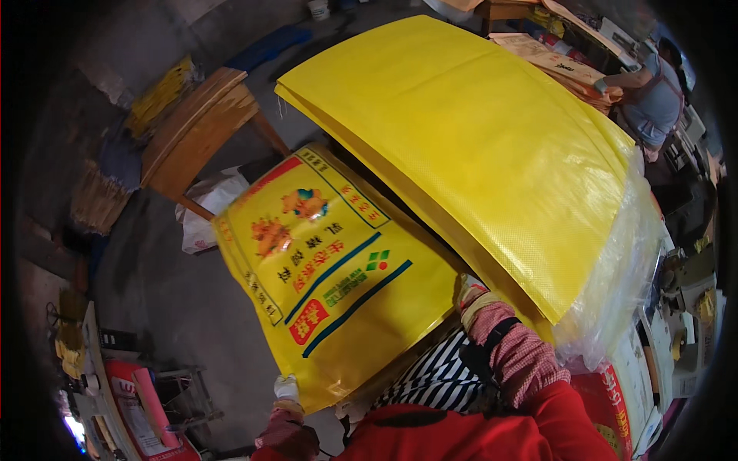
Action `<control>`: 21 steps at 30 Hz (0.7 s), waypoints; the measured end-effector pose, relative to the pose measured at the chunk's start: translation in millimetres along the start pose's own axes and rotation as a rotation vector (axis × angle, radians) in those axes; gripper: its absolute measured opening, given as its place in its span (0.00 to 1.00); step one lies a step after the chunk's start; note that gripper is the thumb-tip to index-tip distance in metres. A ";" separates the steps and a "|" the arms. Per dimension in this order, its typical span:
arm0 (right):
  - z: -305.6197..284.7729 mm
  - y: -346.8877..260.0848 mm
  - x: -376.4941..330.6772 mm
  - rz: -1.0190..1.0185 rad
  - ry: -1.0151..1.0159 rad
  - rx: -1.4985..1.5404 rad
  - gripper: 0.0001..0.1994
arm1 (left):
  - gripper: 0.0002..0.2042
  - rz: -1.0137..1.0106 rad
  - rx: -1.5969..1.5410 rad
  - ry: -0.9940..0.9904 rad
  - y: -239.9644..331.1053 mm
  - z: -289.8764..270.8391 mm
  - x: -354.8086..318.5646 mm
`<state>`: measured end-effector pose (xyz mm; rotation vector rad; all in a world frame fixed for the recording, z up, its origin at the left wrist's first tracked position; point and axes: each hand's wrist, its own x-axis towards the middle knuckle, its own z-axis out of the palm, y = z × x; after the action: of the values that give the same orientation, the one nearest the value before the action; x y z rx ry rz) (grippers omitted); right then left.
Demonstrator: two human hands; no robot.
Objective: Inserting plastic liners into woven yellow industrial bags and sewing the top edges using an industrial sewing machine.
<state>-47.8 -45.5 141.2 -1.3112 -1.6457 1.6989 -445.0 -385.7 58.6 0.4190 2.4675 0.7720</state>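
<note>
My left hand (287, 389), in a white glove, grips the lower corner of a yellow woven sack (330, 269) printed with pictures and coloured stripes. My right hand (474, 296), gloved too with a red-checked sleeve cover, is tucked under a thick stack of plain yellow sacks (477, 146); its fingers are hidden beneath the stack's edge. The printed sack slopes down from under that stack toward my left. Clear plastic film (615, 284) hangs off the stack's right side.
A round wooden table (196, 131) stands at the left over a white bag (207, 207) on the concrete floor. Another person (653, 96) works at the far right beside stacked printed sheets (550, 61). Red printed sacks (615, 392) lie at lower right.
</note>
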 end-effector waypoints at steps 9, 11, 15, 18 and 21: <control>36.1 -55.1 15.9 -0.309 -0.113 -0.387 0.12 | 0.12 0.051 0.138 0.070 44.8 -6.5 8.2; 17.1 -43.1 -4.7 -0.238 0.028 -0.489 0.11 | 0.15 0.019 0.384 -0.070 110.7 15.9 -23.6; 61.3 -120.1 -79.5 -0.353 -0.150 -0.355 0.14 | 0.17 0.334 0.075 0.286 17.3 -59.5 84.2; -34.8 -190.1 -195.1 -0.179 -0.362 -0.280 0.20 | 0.16 0.635 0.237 -0.013 244.3 9.9 -31.1; -72.8 -207.2 -243.9 -0.607 -0.221 0.254 0.16 | 0.17 1.073 0.003 -0.052 366.6 2.9 -93.5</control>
<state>63.5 -167.9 424.6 -0.4466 -1.6507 1.6266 -317.6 -134.8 311.5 1.7910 2.0624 1.0985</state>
